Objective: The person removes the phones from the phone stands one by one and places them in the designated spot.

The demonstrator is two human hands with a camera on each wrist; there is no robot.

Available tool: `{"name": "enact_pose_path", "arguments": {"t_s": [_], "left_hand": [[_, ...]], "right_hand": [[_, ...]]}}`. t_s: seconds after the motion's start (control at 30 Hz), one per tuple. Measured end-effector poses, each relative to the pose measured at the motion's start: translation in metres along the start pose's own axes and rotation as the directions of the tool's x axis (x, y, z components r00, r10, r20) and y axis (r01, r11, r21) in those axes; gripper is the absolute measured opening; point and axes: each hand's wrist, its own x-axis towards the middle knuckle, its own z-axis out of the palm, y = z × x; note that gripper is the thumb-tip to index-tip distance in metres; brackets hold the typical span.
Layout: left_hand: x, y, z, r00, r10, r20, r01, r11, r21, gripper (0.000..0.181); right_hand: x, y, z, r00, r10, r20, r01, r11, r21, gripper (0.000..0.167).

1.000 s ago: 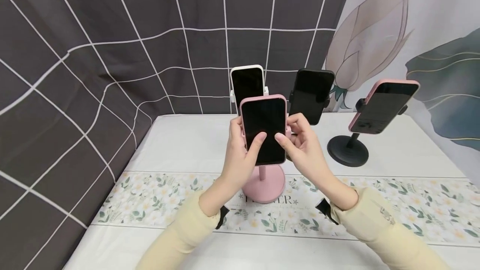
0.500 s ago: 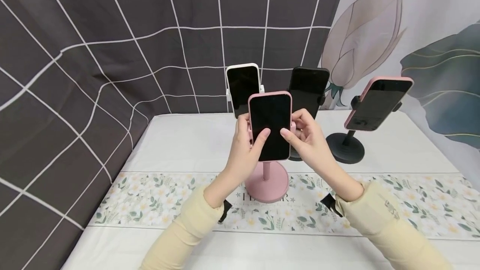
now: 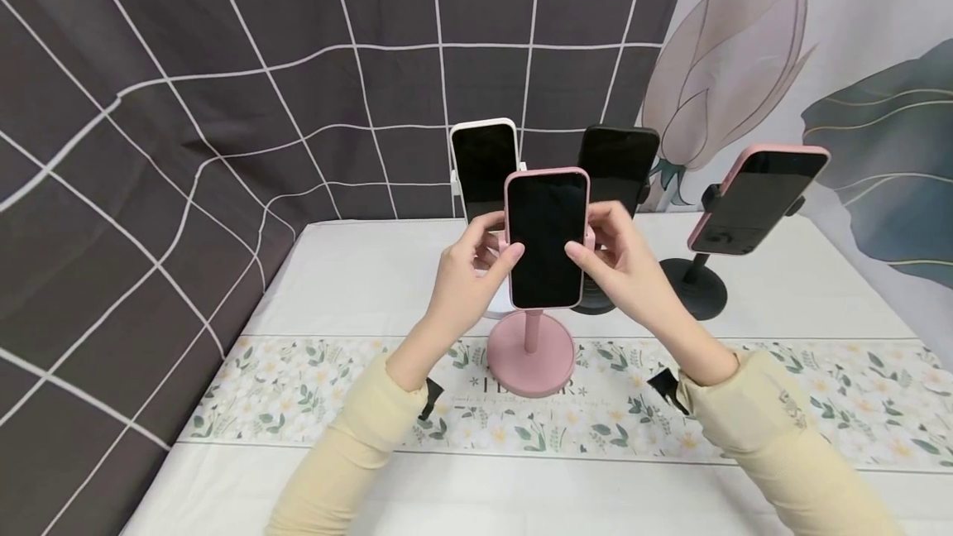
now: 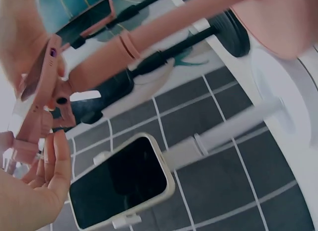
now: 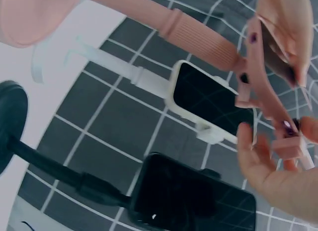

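A person's left hand (image 3: pixel 465 275) and right hand (image 3: pixel 629 267) grip the two sides of the holder on a matte pink phone stand (image 3: pixel 531 358) with a round base and a slim column. Each thumb lies at the front edge of a pink-rimmed phone with a dark screen (image 3: pixel 547 238), which sits portrait-wise in that holder; the fingers curl behind it, closed on the clamp (both wrist views show the pink side block between thumb and fingers). The stand rests on a floral printed band (image 3: pixel 313 387) that crosses the white-covered bench (image 3: pixel 357 271), roughly midway between the bench's left and right edges.

Behind it, nearer the bench's back edge, a white-rimmed phone (image 3: pixel 484 160) sits in a white stand (image 4: pixel 238 124), partly hidden by the left hand. To its right, a black phone (image 3: pixel 618 160) sits on a black stand (image 5: pixel 64 171), partly covered by the right hand. Nearer the bench's right edge, a second pink-rimmed phone (image 3: pixel 759 201) leans rightward on another round-based black stand (image 3: pixel 696 288).

Cream sleeves (image 3: pixel 350 453) cover the forearms. A dark grey cloth with white grid lines (image 3: pixel 260 23) hangs beyond the bench's left and back edges.
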Motion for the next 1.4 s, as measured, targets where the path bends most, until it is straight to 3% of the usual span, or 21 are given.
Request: {"name": "enact_pose_path", "arguments": {"t_s": [0.13, 0.23, 0.3, 0.37, 0.43, 0.5, 0.57, 0.6, 0.67, 0.83, 0.93, 1.1, 1.23, 1.4], "left_hand": [[0.001, -0.002, -0.003, 0.998, 0.054, -0.019, -0.052, 0.992, 0.114, 0.027], [0.002, -0.004, -0.004, 0.985, 0.17, -0.035, -0.158, 0.96, 0.232, 0.024], [0.004, -0.005, -0.005, 0.961, 0.276, -0.036, -0.247, 0.904, 0.349, 0.022], [0.007, -0.007, -0.006, 0.924, 0.382, -0.029, -0.325, 0.822, 0.468, 0.022], [0.011, -0.008, -0.007, 0.882, 0.471, -0.014, -0.379, 0.726, 0.574, 0.02], [0.015, -0.009, -0.008, 0.848, 0.53, 0.004, -0.411, 0.651, 0.638, 0.02], [0.017, -0.01, -0.008, 0.829, 0.558, 0.022, -0.428, 0.61, 0.667, 0.02], [0.017, -0.01, -0.008, 0.828, 0.56, 0.03, -0.434, 0.606, 0.667, 0.021], [0.017, -0.011, -0.008, 0.843, 0.537, 0.042, -0.435, 0.633, 0.64, 0.022], [0.016, -0.012, -0.013, 0.926, 0.363, 0.098, -0.364, 0.8, 0.477, 0.014], [0.017, -0.01, -0.019, 0.95, 0.276, 0.147, -0.312, 0.865, 0.393, 0.012], [0.019, -0.01, -0.022, 0.962, 0.199, 0.187, -0.247, 0.928, 0.28, 0.011], [0.019, -0.011, -0.02, 0.967, 0.169, 0.188, -0.209, 0.954, 0.215, 0.01], [0.018, -0.013, -0.019, 0.972, 0.167, 0.166, -0.193, 0.969, 0.155, 0.01]], "right_hand": [[0.005, -0.016, -0.001, 0.989, -0.102, -0.109, 0.091, 0.99, -0.105, 0.045], [0.012, -0.031, 0.006, 0.954, -0.254, -0.16, 0.199, 0.934, -0.296, 0.048], [0.018, -0.039, 0.014, 0.927, -0.345, -0.144, 0.249, 0.857, -0.451, 0.044], [0.024, -0.047, 0.024, 0.917, -0.386, -0.103, 0.257, 0.767, -0.588, 0.039], [0.03, -0.052, 0.033, 0.926, -0.373, -0.059, 0.231, 0.683, -0.693, 0.037], [0.034, -0.055, 0.042, 0.945, -0.326, -0.035, 0.184, 0.616, -0.766, 0.036], [0.036, -0.054, 0.049, 0.96, -0.28, -0.033, 0.139, 0.573, -0.808, 0.037], [0.038, -0.053, 0.052, 0.961, -0.274, -0.041, 0.125, 0.562, -0.818, 0.037], [0.04, -0.049, 0.057, 0.952, -0.299, -0.064, 0.116, 0.547, -0.829, 0.036], [0.045, -0.034, 0.062, 0.888, -0.444, -0.117, 0.162, 0.541, -0.825, 0.027], [0.047, -0.03, 0.064, 0.854, -0.503, -0.132, 0.195, 0.545, -0.815, 0.025], [0.051, -0.029, 0.066, 0.828, -0.546, -0.126, 0.24, 0.55, -0.8, 0.025], [0.052, -0.029, 0.065, 0.836, -0.536, -0.117, 0.25, 0.561, -0.789, 0.025], [0.051, -0.032, 0.064, 0.853, -0.513, -0.094, 0.255, 0.568, -0.783, 0.024]]}}
